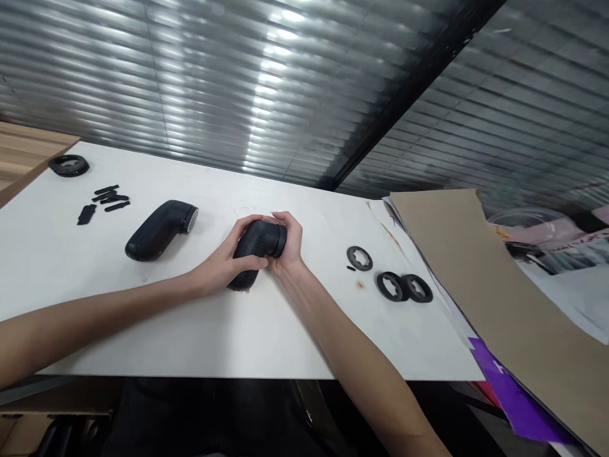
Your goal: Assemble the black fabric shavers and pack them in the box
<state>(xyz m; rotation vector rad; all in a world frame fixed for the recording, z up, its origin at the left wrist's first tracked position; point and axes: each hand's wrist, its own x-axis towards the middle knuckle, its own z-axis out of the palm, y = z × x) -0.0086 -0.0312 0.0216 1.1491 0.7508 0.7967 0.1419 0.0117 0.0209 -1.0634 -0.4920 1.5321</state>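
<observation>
Above the middle of the white table I hold a black, angled device [258, 241] that looks like a fabric shaver. My left hand [226, 263] is wrapped round its handle, with the thumb across the near side. Closed about the head end is my right hand [291, 244], its fingers partly hidden behind the device. A second fabric shaver [159, 231] of the same shape lies to the left, its round silvery face turned right. To the right lie a flat black ring [360, 258], with a tiny black piece [351, 268] beside it, and two thicker black rings [392, 287] touching each other.
Several small black strips [111, 197] lie at the back left, near another black ring [69, 165]. A brown cardboard sheet [476, 266] covers the table's right side, with a purple packet [514, 393] under it. A corrugated metal wall [214, 82] rises behind the white table [190, 336].
</observation>
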